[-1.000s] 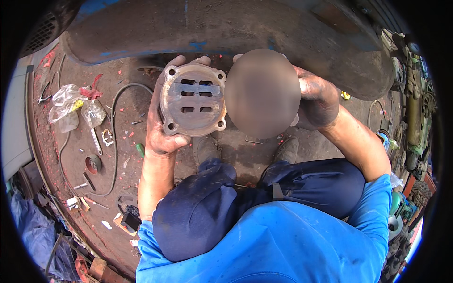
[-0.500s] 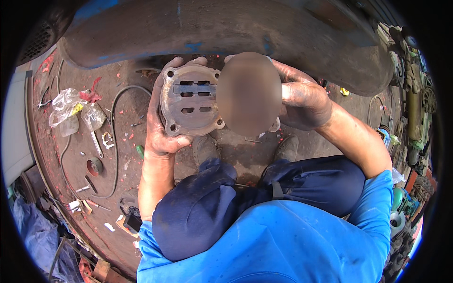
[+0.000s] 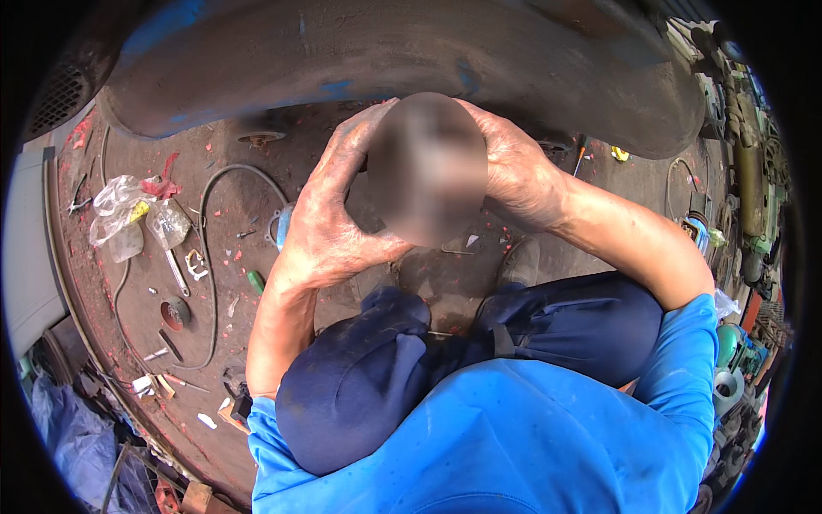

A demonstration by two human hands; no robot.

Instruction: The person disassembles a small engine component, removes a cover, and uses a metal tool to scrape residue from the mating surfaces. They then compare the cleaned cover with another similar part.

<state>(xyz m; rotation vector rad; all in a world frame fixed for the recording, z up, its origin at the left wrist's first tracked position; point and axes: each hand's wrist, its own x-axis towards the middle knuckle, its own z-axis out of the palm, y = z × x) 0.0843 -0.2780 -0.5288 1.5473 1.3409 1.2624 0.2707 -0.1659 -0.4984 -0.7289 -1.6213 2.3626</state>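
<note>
In front of me, my left hand [image 3: 330, 201] and my right hand [image 3: 522, 176] are brought close together, both grimy. Thumb and fingers of the left curve round a metal plate, of which only a dark grey sliver [image 3: 361, 204] shows. Half a second ago this plate showed slots and corner bolt holes. A blurred oval patch hides the fingertips and most of what is between the hands. The right hand's fingers are bent round its far side; what they grip is hidden.
A large dark tank [image 3: 402, 56] with blue paint traces lies just beyond my hands. On the dirty floor at left are a plastic bag [image 3: 120, 206], a wrench [image 3: 177, 272], a looped black cable [image 3: 208, 248] and a round cup-like part [image 3: 175, 313]. Machine parts [image 3: 753, 180] crowd the right side.
My left hand has turned inward and moved right, toward the right hand, carrying the slotted plate. That plate's flat face is out of sight. The right hand has shifted slightly left.
</note>
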